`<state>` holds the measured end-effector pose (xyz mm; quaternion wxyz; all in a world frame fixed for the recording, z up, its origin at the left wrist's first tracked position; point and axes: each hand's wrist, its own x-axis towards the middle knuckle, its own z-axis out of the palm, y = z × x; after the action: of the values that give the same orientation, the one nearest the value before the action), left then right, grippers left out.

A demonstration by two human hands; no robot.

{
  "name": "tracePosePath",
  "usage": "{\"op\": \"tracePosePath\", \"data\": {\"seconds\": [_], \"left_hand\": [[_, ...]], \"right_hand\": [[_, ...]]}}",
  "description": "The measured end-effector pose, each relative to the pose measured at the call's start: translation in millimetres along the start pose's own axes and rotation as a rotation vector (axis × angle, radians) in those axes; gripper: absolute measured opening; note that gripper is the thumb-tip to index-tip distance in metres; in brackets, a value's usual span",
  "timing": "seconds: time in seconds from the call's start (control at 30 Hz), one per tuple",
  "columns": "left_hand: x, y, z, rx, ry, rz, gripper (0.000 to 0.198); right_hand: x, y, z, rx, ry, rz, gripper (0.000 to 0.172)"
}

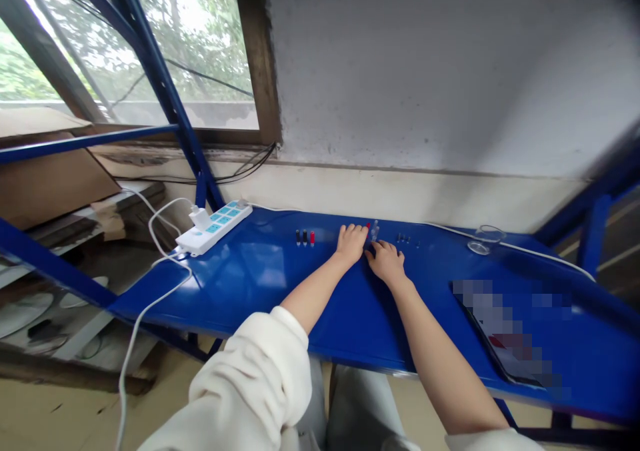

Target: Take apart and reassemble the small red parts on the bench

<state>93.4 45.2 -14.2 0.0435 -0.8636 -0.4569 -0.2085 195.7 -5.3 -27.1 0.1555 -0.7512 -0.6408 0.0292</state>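
My left hand (351, 241) is over the blue table with its fingers bent and drawn together. At its fingertips a small red piece (369, 226) shows; whether the fingers grip it is hidden. Close beside it, my right hand (386, 261) is curled, thumb toward the left hand, and anything between its fingers is hidden. Just beyond both hands are small clear pieces (375, 227). To the left of my hands stand several small tubes in a row: black ones (305, 237) and a red one (313, 238). Several tiny clear parts (401, 238) lie to the right.
A white power strip (215, 228) with a plugged-in cable lies at the table's left end. A clear round container (481, 245) sits at the back right, near a white cable. A dark-edged flat device (500, 338), partly blurred, lies at the right front. Blue frame posts (165, 91) flank the table (240, 298).
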Motion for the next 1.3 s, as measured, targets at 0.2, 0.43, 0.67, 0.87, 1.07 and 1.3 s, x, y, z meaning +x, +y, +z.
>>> {"op": "tracePosePath", "data": {"seconds": [0.2, 0.43, 0.67, 0.87, 1.07, 1.3], "left_hand": [[-16, -6, -17.5, -0.146, 0.148, -0.087, 0.013], [-58, -13, -34.5, -0.558, 0.405, -0.197, 0.007], [-79, -14, -32.1, -0.691, 0.452, -0.233, 0.01], [-77, -17, -30.8, -0.768, 0.44, -0.277, 0.008], [-76, -20, -28.2, -0.852, 0.492, -0.326, 0.01], [-70, -28, -21.5, -1.095, 0.512, -0.479, 0.015]], "right_hand": [[3, -1, 11, -0.019, -0.046, 0.011, 0.049], [7, -1, 18, -0.019, -0.057, 0.035, 0.053], [8, 1, 19, 0.001, -0.034, 0.02, 0.054], [-4, 0, 17, 0.027, 0.039, -0.013, 0.047], [-10, -6, 7, 0.223, 0.161, -0.1, 0.028], [-12, -16, -7, 0.75, 0.375, -0.15, 0.022]]}}
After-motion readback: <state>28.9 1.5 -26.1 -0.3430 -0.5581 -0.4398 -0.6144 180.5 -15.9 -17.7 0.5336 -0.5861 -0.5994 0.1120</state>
